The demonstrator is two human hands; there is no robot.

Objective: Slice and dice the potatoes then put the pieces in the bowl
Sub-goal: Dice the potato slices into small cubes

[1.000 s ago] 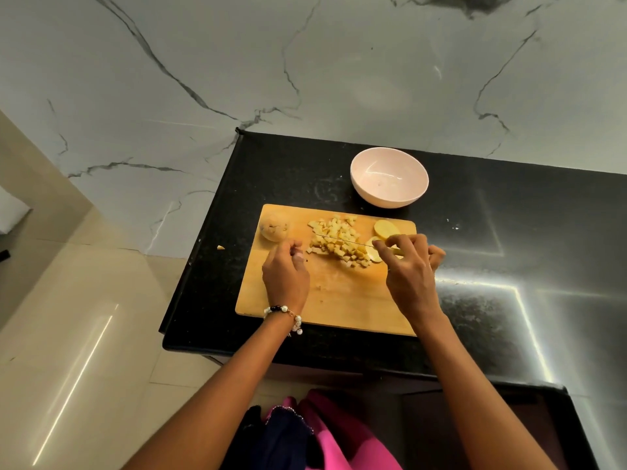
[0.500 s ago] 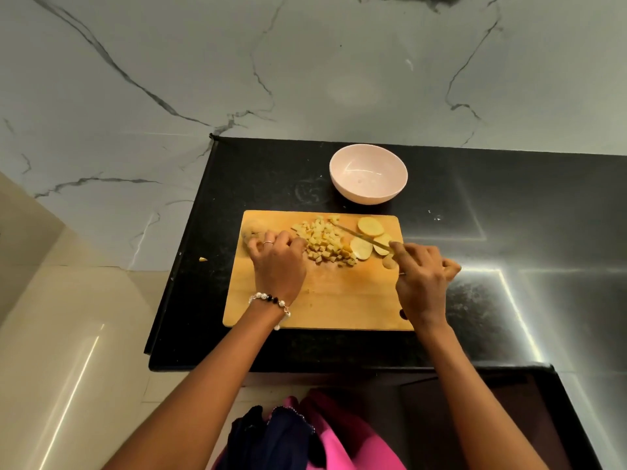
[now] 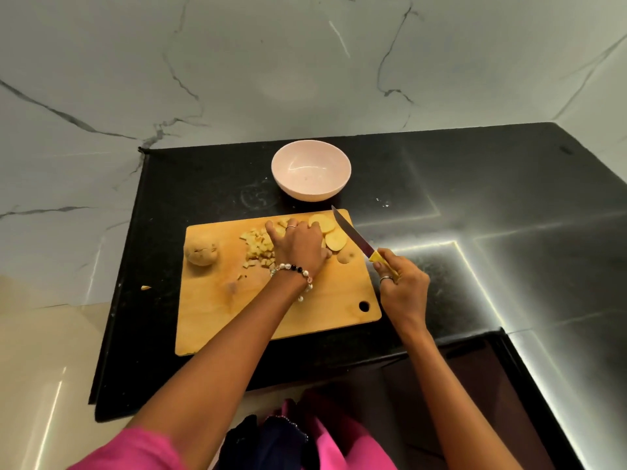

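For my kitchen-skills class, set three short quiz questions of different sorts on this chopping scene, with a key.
1. True or false: the bowl already holds potato pieces.
2. Multiple choice: the knife is held by A) the left hand, B) the right hand, C) neither hand.
3. Fill in: the left hand rests on the diced pile on the ____ board, beside the round slices.

Key
1. False: it looks empty.
2. B: the grip is on the yellow handle, blade tip raised toward the bowl.
3. Cutting. An uncut potato piece lies at the board's left end.
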